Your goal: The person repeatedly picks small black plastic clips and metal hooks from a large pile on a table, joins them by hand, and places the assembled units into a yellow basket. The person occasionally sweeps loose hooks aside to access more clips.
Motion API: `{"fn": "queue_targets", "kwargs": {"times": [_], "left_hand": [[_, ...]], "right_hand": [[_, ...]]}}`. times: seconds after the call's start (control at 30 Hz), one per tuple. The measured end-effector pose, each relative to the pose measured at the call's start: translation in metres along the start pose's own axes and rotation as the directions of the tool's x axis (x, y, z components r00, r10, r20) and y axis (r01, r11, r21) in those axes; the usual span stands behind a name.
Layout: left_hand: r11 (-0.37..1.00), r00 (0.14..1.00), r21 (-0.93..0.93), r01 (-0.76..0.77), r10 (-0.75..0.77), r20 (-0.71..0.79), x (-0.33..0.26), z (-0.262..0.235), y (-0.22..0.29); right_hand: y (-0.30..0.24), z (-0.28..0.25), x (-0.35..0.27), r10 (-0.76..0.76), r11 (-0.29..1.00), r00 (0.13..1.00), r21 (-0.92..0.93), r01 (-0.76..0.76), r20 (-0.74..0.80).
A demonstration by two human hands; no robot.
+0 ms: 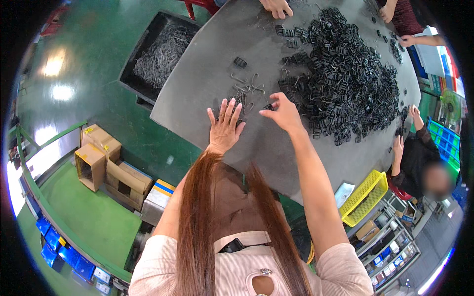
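Note:
My left hand (225,128) is open, palm down with fingers spread, over the near left part of the grey table. Small dark pieces show by its fingertips, partly hidden under the hand. Just beyond it lies a loose group of bent metal wire hooks (242,90). To its right, my right hand (284,112) is curved, thumb and forefinger apart. A small black piece (268,106) sits in the gap between them, not plainly gripped. Another black piece (240,62) lies alone beyond the hooks. A large heap of small black pieces with wire parts (340,74) spreads to the right.
The grey table (197,98) has a curved left edge. A black crate of wire hooks (163,54) stands beyond that edge. Cardboard boxes (101,148) are at left, a yellow basket (364,198) at right. Co-workers' hands (277,7) work around the far and right sides.

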State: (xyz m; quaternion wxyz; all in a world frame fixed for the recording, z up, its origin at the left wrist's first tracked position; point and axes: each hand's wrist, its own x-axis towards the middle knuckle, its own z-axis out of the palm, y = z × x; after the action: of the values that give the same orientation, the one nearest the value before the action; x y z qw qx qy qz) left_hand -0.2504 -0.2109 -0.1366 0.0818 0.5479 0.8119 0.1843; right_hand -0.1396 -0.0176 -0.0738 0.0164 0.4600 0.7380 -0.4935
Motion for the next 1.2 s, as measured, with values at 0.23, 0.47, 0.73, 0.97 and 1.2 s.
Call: {"fn": "queue_targets", "kwargs": {"times": [0.23, 0.47, 0.73, 0.97, 1.2], "left_hand": [[0.989, 0.986, 0.0, -0.149, 0.148, 0.082, 0.031, 0.009, 0.001], [0.978, 0.974, 0.084, -0.193, 0.18, 0.139, 0.087, 0.006, 0.012], [0.988, 0.991, 0.089, -0.122, 0.116, 0.073, 0.053, -0.023, -0.017], [0.932, 0.93, 0.088, -0.352, 0.337, 0.143, 0.001, -0.014, -0.009], [0.806, 0.785, 0.051, -0.59, 0.558, 0.269, 0.03, 0.048, 0.107]], "right_hand": [[-0.005, -0.028, -0.003, 0.177, 0.886, 0.918, 0.348, -0.305, 0.353], [-0.017, -0.044, -0.011, 0.071, 0.441, 0.903, 0.798, -0.41, 0.424], [-0.056, 0.025, 0.085, 0.028, 0.999, 0.989, 0.03, -0.024, -0.144], [-0.063, 0.021, 0.109, -0.189, 0.978, 0.939, -0.145, 0.152, -0.288], [-0.001, -0.081, 0.005, -0.056, 0.997, 0.927, 0.028, 0.071, -0.371]]}}
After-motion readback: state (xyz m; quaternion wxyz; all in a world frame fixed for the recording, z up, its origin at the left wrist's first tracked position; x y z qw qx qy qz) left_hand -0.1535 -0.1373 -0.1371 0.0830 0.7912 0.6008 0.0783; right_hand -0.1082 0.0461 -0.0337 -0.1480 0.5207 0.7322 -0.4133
